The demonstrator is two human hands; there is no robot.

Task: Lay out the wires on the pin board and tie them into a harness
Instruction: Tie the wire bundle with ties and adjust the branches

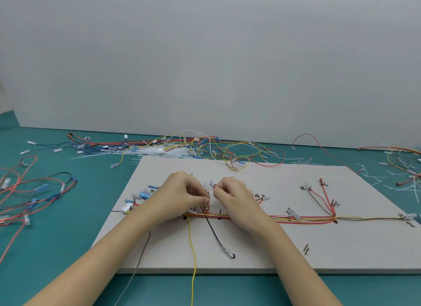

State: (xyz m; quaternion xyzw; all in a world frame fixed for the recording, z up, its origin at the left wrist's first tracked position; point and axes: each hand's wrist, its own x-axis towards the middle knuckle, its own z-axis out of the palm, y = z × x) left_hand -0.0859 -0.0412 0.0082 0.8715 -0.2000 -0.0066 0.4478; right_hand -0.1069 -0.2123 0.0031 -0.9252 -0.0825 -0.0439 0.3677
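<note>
Pin board [273, 248] off-white, black handwritten marks by the pins. Table [57, 226] teal-green, wall [205, 54] plain pale grey. Main wire bundle [303, 220] along the board – red-orange, yellow, white, black. One yellow wire [193, 260] and one black wire [215, 235] hang toward the near edge. Blue connectors [144, 194] at board's left – white connector block [126, 207] beside them. Cable ties [159, 152] translucent white.

One view only — a head-worn wide-angle camera looks forward and down from close above the pale rectangular pin board [262, 248] on the teal table [57, 226], facing the far grey wall [205, 54].
</note>
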